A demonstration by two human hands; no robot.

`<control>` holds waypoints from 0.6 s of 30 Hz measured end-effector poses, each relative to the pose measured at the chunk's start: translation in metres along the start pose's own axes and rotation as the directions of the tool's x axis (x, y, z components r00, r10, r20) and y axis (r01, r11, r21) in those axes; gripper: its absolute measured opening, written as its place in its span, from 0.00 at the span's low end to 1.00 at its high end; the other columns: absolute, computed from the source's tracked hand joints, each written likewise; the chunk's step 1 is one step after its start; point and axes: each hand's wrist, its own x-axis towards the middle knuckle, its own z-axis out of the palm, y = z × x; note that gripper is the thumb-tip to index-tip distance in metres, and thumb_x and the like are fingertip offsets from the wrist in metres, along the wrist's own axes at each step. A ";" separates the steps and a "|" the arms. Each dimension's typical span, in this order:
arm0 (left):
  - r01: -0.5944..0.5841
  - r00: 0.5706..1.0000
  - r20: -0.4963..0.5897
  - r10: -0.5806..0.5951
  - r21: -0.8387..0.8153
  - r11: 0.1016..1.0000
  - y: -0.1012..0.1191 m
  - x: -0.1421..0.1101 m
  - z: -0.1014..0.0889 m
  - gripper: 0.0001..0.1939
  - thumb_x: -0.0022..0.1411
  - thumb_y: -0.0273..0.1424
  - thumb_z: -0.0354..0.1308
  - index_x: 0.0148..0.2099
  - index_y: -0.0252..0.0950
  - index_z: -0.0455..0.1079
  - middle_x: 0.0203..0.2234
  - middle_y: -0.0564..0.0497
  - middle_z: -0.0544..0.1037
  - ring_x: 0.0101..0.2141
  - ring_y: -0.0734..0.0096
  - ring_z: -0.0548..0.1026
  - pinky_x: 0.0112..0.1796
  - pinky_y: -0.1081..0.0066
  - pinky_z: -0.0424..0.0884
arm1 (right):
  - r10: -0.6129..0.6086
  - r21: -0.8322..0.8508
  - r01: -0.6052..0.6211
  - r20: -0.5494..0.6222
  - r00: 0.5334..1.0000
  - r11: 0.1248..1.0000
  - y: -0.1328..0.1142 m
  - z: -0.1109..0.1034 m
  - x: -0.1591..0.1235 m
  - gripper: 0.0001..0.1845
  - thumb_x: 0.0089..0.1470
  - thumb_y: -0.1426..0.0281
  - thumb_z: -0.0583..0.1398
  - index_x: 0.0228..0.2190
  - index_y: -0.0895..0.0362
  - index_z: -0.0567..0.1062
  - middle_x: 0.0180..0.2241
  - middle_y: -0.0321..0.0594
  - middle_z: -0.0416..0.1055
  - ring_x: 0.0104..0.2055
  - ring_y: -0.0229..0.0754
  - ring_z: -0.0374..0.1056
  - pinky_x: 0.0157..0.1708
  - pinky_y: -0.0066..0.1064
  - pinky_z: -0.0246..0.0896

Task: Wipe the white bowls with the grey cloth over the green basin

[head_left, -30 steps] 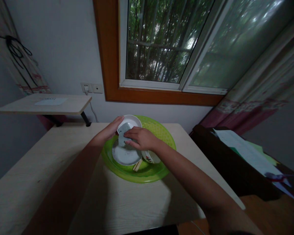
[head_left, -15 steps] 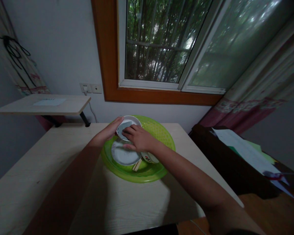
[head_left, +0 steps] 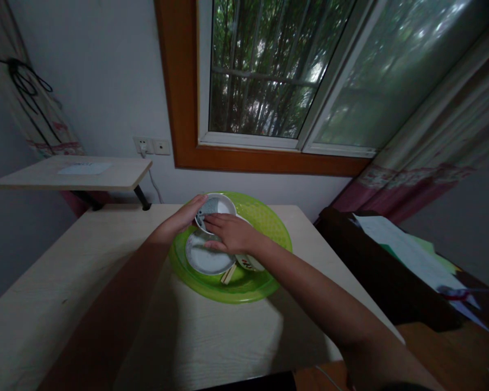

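My left hand (head_left: 189, 210) is closed on the left rim of a white bowl (head_left: 227, 204), tilted over the far left of a green plastic tray (head_left: 269, 217). Inside that bowl lies a grey patterned cloth (head_left: 211, 206), with the fingers of my right hand (head_left: 233, 232) pressed on it. Below the bowl a white plate (head_left: 206, 258) rests in the tray, partly under my right hand. A second bowl (head_left: 249, 263) with red and dark marks sits beneath my right wrist, mostly hidden. Beside it lie pale wooden chopsticks (head_left: 228, 275).
The tray stands on a light wooden table (head_left: 224, 336) against the wall under a window. At the back left is a raised shelf (head_left: 122, 176) with a paper on it. Right of the table, a dark piece of furniture (head_left: 375, 266) carries papers (head_left: 403, 244).
My right fingers have shifted slightly within the bowl, lying flatter on the cloth, and more of the cloth's pattern shows. My left hand keeps its hold on the bowl.
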 end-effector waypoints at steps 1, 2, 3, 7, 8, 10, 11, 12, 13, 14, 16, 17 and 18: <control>0.012 1.000 0.009 -0.012 0.006 1.000 0.000 0.000 0.000 0.16 0.62 0.45 0.63 0.43 0.39 0.74 0.40 0.46 0.78 0.45 0.58 0.74 0.46 0.61 0.72 | 0.015 -0.022 -0.015 -0.004 1.000 1.000 0.000 0.002 0.000 0.37 0.70 0.47 0.54 0.66 0.62 0.69 0.69 0.58 0.64 0.71 0.55 0.60 0.70 0.49 0.54; 0.025 0.999 0.025 -0.025 0.002 1.000 -0.001 0.000 0.000 0.17 0.62 0.46 0.63 0.45 0.39 0.75 0.42 0.46 0.79 0.45 0.58 0.74 0.47 0.61 0.72 | 0.032 -0.044 -0.032 -0.011 0.999 0.999 0.000 0.004 0.000 0.39 0.69 0.45 0.54 0.67 0.62 0.68 0.70 0.58 0.61 0.72 0.56 0.59 0.71 0.51 0.52; 0.037 0.998 0.045 -0.036 -0.007 0.999 -0.001 -0.001 0.001 0.18 0.62 0.46 0.63 0.46 0.39 0.75 0.43 0.45 0.79 0.46 0.58 0.75 0.47 0.62 0.72 | 0.049 -0.063 -0.050 -0.016 0.999 0.997 0.001 0.005 0.000 0.41 0.68 0.44 0.54 0.67 0.61 0.67 0.71 0.58 0.60 0.73 0.58 0.57 0.72 0.53 0.50; 0.038 0.996 0.084 -0.035 -0.040 0.998 0.000 -0.003 0.002 0.20 0.62 0.47 0.64 0.48 0.39 0.75 0.45 0.45 0.79 0.46 0.59 0.75 0.47 0.63 0.72 | 0.156 -0.127 -0.158 -0.021 0.988 0.979 -0.002 0.004 0.002 0.47 0.65 0.40 0.55 0.66 0.67 0.67 0.70 0.62 0.59 0.71 0.64 0.59 0.71 0.56 0.50; 0.033 0.996 0.082 -0.030 -0.037 0.999 0.001 -0.004 0.002 0.19 0.62 0.47 0.65 0.48 0.39 0.75 0.45 0.46 0.79 0.46 0.59 0.75 0.47 0.63 0.72 | 0.188 -0.138 -0.189 -0.021 0.982 0.972 -0.003 0.003 0.002 0.48 0.65 0.40 0.55 0.66 0.69 0.67 0.69 0.63 0.60 0.70 0.64 0.61 0.71 0.55 0.51; 0.029 0.997 0.074 -0.026 -0.032 0.999 0.003 -0.004 0.003 0.18 0.62 0.46 0.65 0.46 0.38 0.74 0.43 0.46 0.79 0.45 0.60 0.75 0.47 0.64 0.72 | 0.240 -0.155 -0.241 -0.025 0.970 0.958 -0.006 0.002 0.003 0.49 0.64 0.40 0.56 0.65 0.70 0.68 0.68 0.65 0.63 0.67 0.64 0.63 0.68 0.54 0.56; 0.029 0.997 0.072 -0.027 -0.034 0.999 0.004 -0.005 0.003 0.18 0.62 0.46 0.65 0.46 0.38 0.74 0.42 0.46 0.79 0.45 0.60 0.75 0.47 0.64 0.72 | 0.257 -0.163 -0.258 -0.027 0.966 0.952 -0.008 0.001 0.004 0.48 0.64 0.40 0.57 0.64 0.70 0.69 0.67 0.66 0.64 0.66 0.64 0.65 0.66 0.53 0.59; 0.031 0.997 0.074 -0.028 -0.037 0.999 0.006 -0.005 0.003 0.18 0.62 0.46 0.65 0.46 0.38 0.74 0.42 0.47 0.79 0.45 0.60 0.75 0.47 0.64 0.72 | 0.269 -0.171 -0.270 -0.030 0.963 0.948 -0.009 0.000 0.005 0.48 0.63 0.40 0.58 0.63 0.70 0.70 0.66 0.67 0.65 0.64 0.64 0.66 0.64 0.53 0.61; 0.033 0.997 0.075 -0.030 -0.041 0.999 0.007 -0.006 0.003 0.19 0.62 0.47 0.64 0.47 0.38 0.73 0.42 0.47 0.79 0.45 0.60 0.75 0.46 0.65 0.72 | 0.274 -0.181 -0.276 -0.035 0.961 0.944 -0.009 -0.002 0.005 0.48 0.63 0.40 0.58 0.62 0.70 0.71 0.64 0.68 0.67 0.62 0.64 0.67 0.61 0.52 0.64; 0.034 0.997 0.073 -0.031 -0.042 0.999 0.007 -0.007 0.003 0.20 0.63 0.47 0.64 0.47 0.38 0.73 0.42 0.47 0.79 0.44 0.61 0.75 0.45 0.65 0.72 | 0.276 -0.189 -0.278 -0.040 0.960 0.942 -0.010 -0.003 0.006 0.47 0.62 0.40 0.59 0.60 0.70 0.73 0.62 0.68 0.70 0.60 0.64 0.69 0.59 0.51 0.66; 0.031 0.998 0.062 -0.028 -0.040 0.999 0.009 -0.008 0.003 0.20 0.62 0.48 0.64 0.47 0.37 0.73 0.41 0.48 0.79 0.41 0.62 0.75 0.43 0.66 0.71 | 0.270 -0.204 -0.274 -0.049 0.962 0.940 -0.010 -0.006 0.007 0.43 0.63 0.39 0.58 0.53 0.68 0.78 0.55 0.65 0.76 0.54 0.62 0.72 0.54 0.49 0.68; 0.028 0.998 0.051 -0.026 -0.041 0.999 0.009 -0.008 0.003 0.21 0.62 0.48 0.64 0.46 0.37 0.73 0.40 0.48 0.78 0.40 0.63 0.75 0.41 0.66 0.71 | 0.265 -0.210 -0.269 -0.051 0.963 0.940 -0.010 -0.008 0.008 0.42 0.63 0.39 0.57 0.49 0.67 0.80 0.50 0.63 0.78 0.51 0.61 0.73 0.52 0.48 0.68; 0.026 0.999 0.036 -0.025 -0.042 0.999 0.010 -0.009 0.003 0.21 0.62 0.49 0.65 0.46 0.37 0.73 0.38 0.48 0.78 0.38 0.63 0.74 0.40 0.66 0.71 | 0.257 -0.213 -0.261 -0.048 0.965 0.941 -0.009 -0.009 0.008 0.40 0.64 0.39 0.55 0.45 0.66 0.81 0.45 0.61 0.80 0.49 0.60 0.73 0.50 0.47 0.68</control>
